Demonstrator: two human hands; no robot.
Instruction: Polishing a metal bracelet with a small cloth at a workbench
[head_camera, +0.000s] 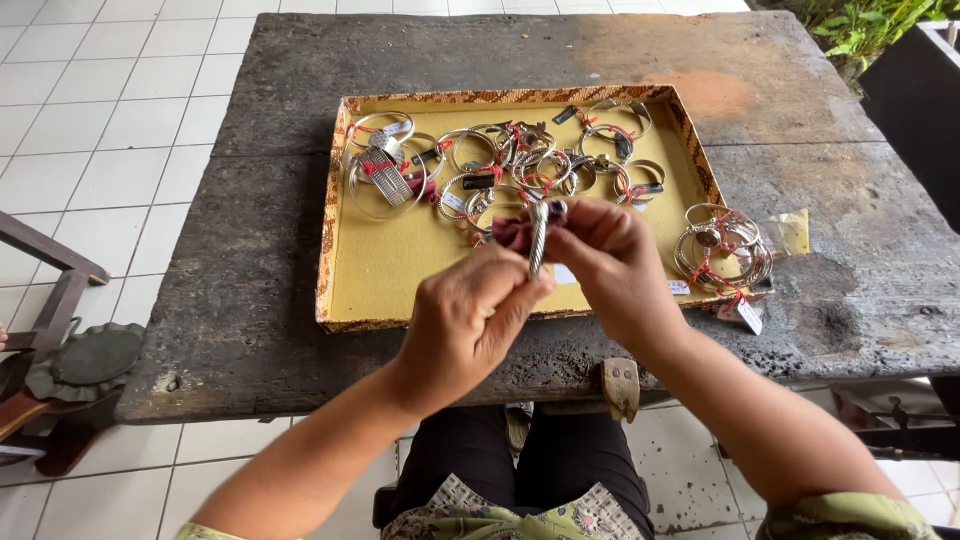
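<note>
Both hands grip one twisted silver bangle: left hand pinches below, right hand grasps above with a dark red cloth.

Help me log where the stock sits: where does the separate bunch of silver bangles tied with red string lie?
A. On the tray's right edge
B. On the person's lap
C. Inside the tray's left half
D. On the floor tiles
A: the tied bunch of bangles rests at the right edge of the tray, apart from the bangles inside.

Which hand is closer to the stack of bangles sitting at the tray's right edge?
Right. The right hand is just left of the bangle stack; the left hand sits farther left and nearer the person.
</note>
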